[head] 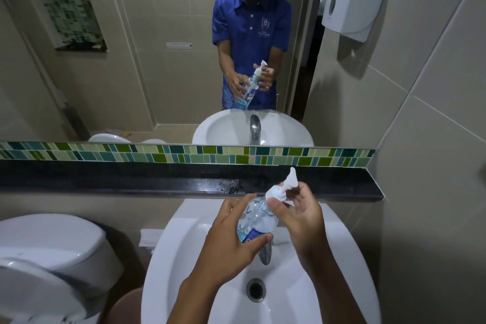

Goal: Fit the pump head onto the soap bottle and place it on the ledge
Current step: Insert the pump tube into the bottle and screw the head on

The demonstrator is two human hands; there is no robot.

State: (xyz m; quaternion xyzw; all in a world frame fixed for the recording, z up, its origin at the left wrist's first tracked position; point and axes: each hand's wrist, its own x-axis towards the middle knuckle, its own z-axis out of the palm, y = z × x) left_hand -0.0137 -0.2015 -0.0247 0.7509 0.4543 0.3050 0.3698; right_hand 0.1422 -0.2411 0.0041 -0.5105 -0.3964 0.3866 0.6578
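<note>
Fingers (290,193) of the right hand (302,216) pinched the pump head (282,188) while the left hand (231,234) gripped the tilted soap bottle (256,219) over the sink (184,252); twisting until snug seemed wise before the ledge (131,181).

You've got the soap bottle (256,221) in your left hand (231,242), tilted w/ its neck up and to the right, base toward your palm. It's clear plastic w/ a blue label; blue liquid sits low, approx. the bottom part. The white pump head (282,191) sits on the neck, nozzle pointing up and away from you, w/ your right hand (299,216) fingers at its collar. The black ledge (157,181) runs just beyond both hands, bottle not on it.
</note>
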